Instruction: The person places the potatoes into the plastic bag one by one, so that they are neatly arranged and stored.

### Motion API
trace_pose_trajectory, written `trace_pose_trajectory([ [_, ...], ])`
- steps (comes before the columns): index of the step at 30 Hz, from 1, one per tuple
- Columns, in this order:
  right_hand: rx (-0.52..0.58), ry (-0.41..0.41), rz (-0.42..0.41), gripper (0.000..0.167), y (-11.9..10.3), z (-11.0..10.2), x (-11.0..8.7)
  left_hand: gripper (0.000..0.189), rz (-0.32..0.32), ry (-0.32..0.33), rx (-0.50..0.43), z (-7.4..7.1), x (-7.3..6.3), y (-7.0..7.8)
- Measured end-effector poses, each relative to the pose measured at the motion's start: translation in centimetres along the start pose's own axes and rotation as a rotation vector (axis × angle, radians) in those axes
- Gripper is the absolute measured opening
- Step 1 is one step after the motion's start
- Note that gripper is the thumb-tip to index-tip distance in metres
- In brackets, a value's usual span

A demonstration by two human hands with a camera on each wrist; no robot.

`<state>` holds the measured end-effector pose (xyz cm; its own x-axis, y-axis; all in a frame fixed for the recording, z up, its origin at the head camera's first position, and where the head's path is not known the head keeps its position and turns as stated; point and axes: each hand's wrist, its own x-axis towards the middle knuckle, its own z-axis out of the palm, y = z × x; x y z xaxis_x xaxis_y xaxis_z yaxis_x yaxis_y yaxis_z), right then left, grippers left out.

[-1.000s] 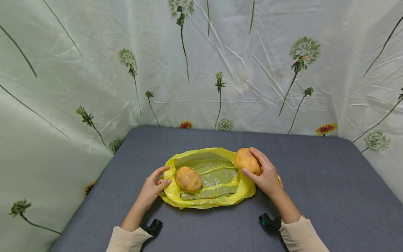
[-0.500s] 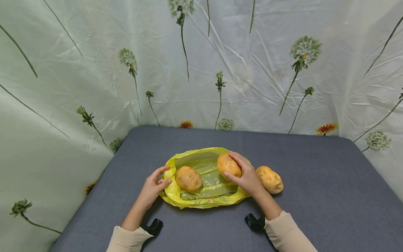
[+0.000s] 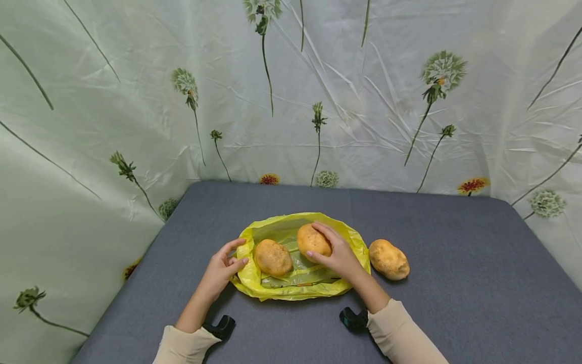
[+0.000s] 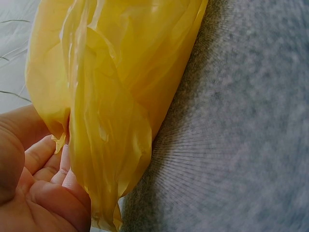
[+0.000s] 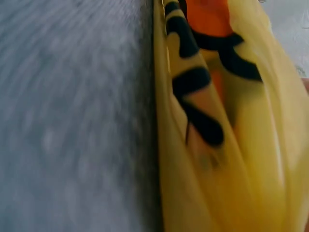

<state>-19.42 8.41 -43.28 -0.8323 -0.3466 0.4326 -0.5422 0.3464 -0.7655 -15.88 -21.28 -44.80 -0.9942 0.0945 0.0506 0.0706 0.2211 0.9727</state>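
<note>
Gripping 1 potato (image 3: 310, 239), the right hand (image 3: 337, 257) has moved leftward across the yellow bag (image 3: 282, 293) the left hand (image 3: 220, 270) pinches.

Blue-grey table (image 3: 464, 263), rounded far corners, fabric-like surface. Behind it and down left side, pale shiny curtain (image 3: 136, 40), creased. Printed on curtain: dandelion heads (image 3: 443, 71) on thin stems (image 3: 267, 68), closed green buds (image 3: 122, 166), red-and-yellow blooms (image 3: 473, 185) low by table's edge. Left wrist view, upper left: pale patch (image 4: 14, 48), probably same curtain, too soft to be sure.

Soft light glints on the yellow bag (image 4: 111, 116); the right-wrist view blurs.
</note>
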Motion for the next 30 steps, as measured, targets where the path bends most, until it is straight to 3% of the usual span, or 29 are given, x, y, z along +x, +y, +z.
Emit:
trace_pose_trajectory([
  [2, -0.006, -0.014, 0.000, 0.064, 1.0, 0.6, 0.2, 0.049, 0.002, 0.004, 0.000, -0.1, 0.1, -0.4],
  [9, 0.031, -0.067, 0.051, 0.064, 1.0, 1.6, 0.4, 0.049, 0.000, 0.004, 0.008, -0.1, 0.1, -0.4],
  [16, 0.128, -0.136, 0.099, 0.059, -1.9, 1.1, 0.5, 0.049, -0.009, 0.000, 0.002, -0.1, 0.1, -0.4],
  [19, 0.161, -0.177, 0.121, 0.061, -1.1, 1.4, 0.4, 0.049, -0.023, -0.003, -0.018, 0.0, 0.0, 0.0],
  [25, 0.125, -0.221, 0.121, 0.063, 1.0, 2.4, 0.2, 0.049, -0.013, -0.004, -0.035, 0.2, -0.4, 1.2],
  [30, 0.125, -0.238, 0.114, 0.064, 1.1, 2.4, 0.2, 0.049, -0.024, 0.003, -0.021, 0.0, -0.1, 0.3],
])
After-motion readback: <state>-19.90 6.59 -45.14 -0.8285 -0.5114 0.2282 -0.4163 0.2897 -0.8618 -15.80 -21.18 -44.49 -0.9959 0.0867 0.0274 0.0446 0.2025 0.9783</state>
